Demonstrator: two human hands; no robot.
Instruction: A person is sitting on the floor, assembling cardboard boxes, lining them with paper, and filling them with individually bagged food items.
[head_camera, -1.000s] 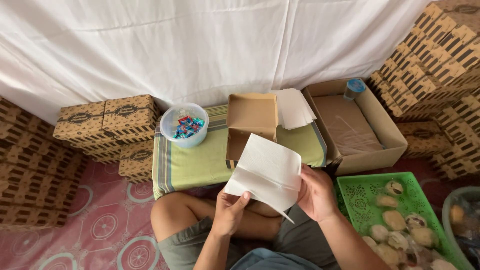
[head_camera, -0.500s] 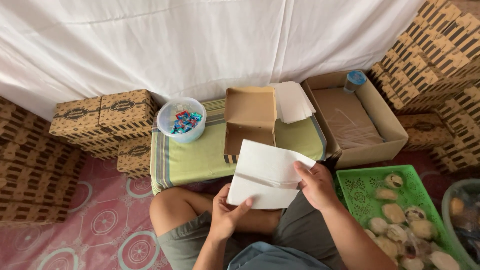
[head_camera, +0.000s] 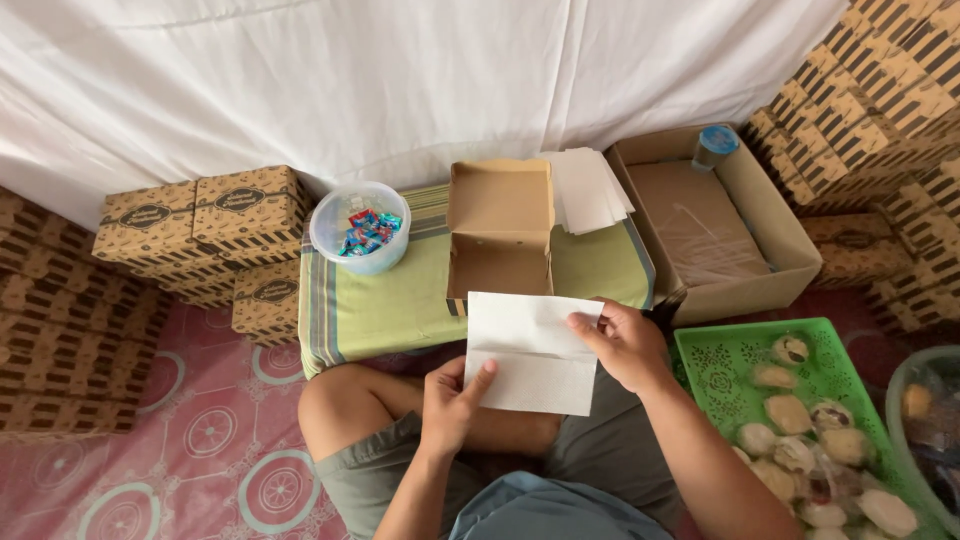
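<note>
White cloth backdrop (head_camera: 300, 80) hanging behind, patterned pink floor mat (head_camera: 150, 440) below, and stacks of printed brown cartons (head_camera: 200, 215) piled at both sides. Low green striped tabletop (head_camera: 390, 300) in the middle, carrying a clear plastic tub of wrapped sweets (head_camera: 362, 228) at its left end, an open brown cardboard box (head_camera: 499, 232) with lid tipped back at centre, and a small pile of white paper sheets (head_camera: 585, 188) at its right rear corner. Beside that, on the right, a larger open carton (head_camera: 770, 235) with a blue-capped container (head_camera: 714, 145) standing in its far corner. Green plastic basket (head_camera: 720, 360) at lower right, filled with what look like wrapped buns or pastries, too blurred to name surely. White paper sheet (head_camera: 530, 350) held above the lap, just in front of the tabletop edge, creased across its middle. Left hand (head_camera: 452, 400) closed on the sheet's lower left edge, thumb lying across the front. Right hand (head_camera: 625, 345) pinching the upper right corner, fingers curled over the top edge.
</note>
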